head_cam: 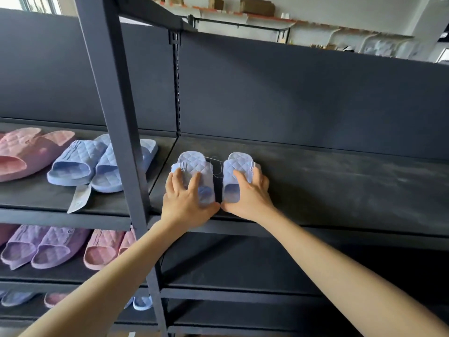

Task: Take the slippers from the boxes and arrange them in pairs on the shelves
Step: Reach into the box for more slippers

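Two small pale-blue quilted slippers lie side by side on the dark shelf (340, 181), near its left end, toes pointing to the back. A thin plastic string joins them. My left hand (187, 200) grips the left slipper (194, 164), fingers over its strap and thumb at the heel. My right hand (250, 193) grips the right slipper (237, 164) the same way, fingers wrapped over the strap's outer side. The heels of both slippers are partly hidden by my hands.
A black upright post (116, 117) divides the rack. Left of it, a larger blue pair (97, 164) with a hanging tag and a pink pair (26, 152) sit on the same level. Purple (41, 246) and pink slippers fill the lower left shelves. The shelf stretches right of my hands.
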